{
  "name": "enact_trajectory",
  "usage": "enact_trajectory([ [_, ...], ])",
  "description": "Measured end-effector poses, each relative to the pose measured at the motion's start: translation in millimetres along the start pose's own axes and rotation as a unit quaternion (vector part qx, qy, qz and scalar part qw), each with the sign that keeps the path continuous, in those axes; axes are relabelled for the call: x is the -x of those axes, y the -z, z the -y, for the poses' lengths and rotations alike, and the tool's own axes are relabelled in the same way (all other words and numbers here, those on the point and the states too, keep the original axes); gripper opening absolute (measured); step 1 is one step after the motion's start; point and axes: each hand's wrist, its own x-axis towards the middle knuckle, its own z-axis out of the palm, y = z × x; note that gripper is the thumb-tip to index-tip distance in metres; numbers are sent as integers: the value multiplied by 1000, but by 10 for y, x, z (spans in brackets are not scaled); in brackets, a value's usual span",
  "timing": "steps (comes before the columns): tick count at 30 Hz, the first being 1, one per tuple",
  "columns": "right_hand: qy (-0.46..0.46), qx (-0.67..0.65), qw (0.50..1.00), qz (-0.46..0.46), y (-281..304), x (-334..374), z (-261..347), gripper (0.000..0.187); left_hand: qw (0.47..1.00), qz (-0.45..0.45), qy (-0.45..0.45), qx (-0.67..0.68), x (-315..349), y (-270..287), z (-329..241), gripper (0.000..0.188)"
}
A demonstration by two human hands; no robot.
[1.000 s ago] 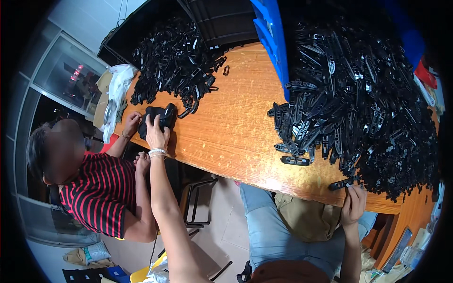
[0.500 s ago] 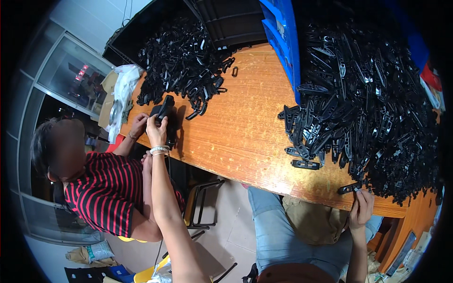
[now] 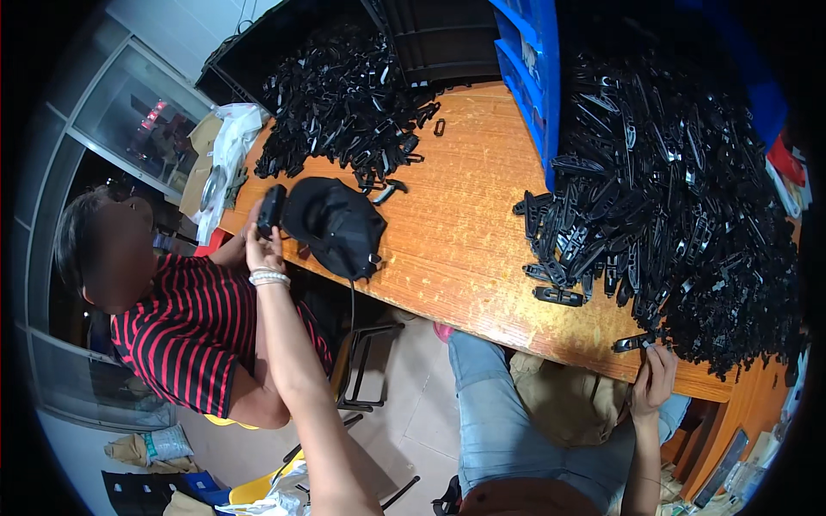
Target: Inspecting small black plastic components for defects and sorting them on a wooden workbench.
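My left arm, with a beaded bracelet at the wrist, reaches out to the left, and my left hand [image 3: 265,251] has its fingers closed at the lower end of a small black boxy device [image 3: 272,211]. Right beside the device, a black cap [image 3: 331,225] rests near the table edge, with a cable hanging from it. Whether device and cap are joined, I cannot tell. Low on the right, my right hand [image 3: 656,378] pinches the end of a small black plastic clip [image 3: 632,344] just above the tabletop.
A person in a striped shirt [image 3: 185,331] sits at the left, one hand partly hidden behind mine. Heaps of black plastic parts [image 3: 331,103] lie at the back left and, larger [image 3: 637,189], on the right. A blue crate [image 3: 529,77] stands between them on the wooden table [image 3: 465,198].
The black cap now lies spread on the table, where only a narrow dark shape showed before. My left hand has shifted left and lower with the device. My right hand keeps its pinch.
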Motion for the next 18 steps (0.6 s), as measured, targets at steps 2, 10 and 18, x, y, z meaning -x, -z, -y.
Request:
enact_trajectory([
  [2,2,1,1000,5,2,-7,1,21,994,-57,96,-5,-69,165,186,30],
  [10,-4,2,1000,-4,11,-24,20,24,990,-89,106,-22,-242,454,567,41],
  [18,-9,-8,1000,1,22,25,-6,23,987,57,60,-134,-407,257,845,12],
])
